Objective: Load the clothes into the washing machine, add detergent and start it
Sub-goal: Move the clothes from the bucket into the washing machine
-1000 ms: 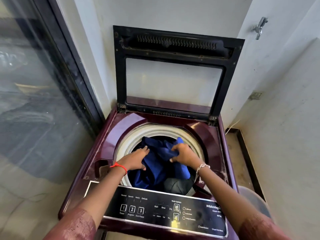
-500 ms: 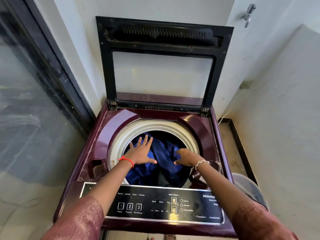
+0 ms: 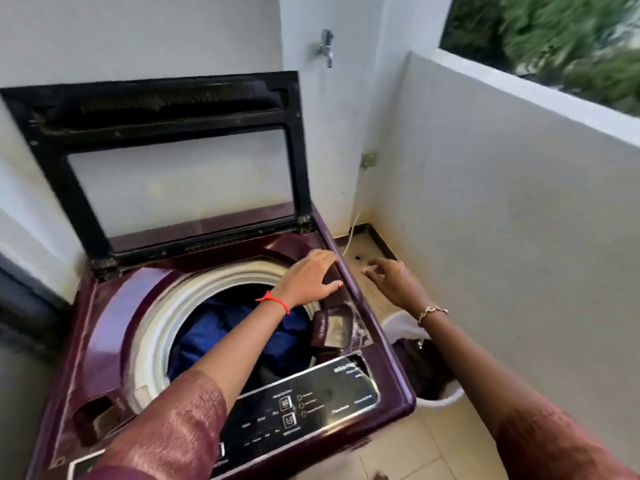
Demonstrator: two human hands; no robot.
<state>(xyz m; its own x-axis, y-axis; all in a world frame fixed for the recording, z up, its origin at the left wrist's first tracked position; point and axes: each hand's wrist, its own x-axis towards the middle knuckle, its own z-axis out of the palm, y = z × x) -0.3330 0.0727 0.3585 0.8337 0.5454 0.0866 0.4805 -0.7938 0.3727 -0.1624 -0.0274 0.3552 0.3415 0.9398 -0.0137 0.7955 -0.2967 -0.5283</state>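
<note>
Both hands have left the drum: left hand (image 3: 308, 277) rests open on the washing machine (image 3: 114, 306) rim, right hand (image 3: 394, 280) hangs empty, fingers spread, above the basket (image 3: 440, 400). Blue clothes (image 3: 207, 330) lie inside; loading continues, probably grabbing another garment.

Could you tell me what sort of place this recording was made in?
Probably a home balcony or utility nook used for laundry. A top-loading washing machine stands in the corner with its lid up, a tap juts from the wall, and greenery shows beyond a low parapet wall.
</note>
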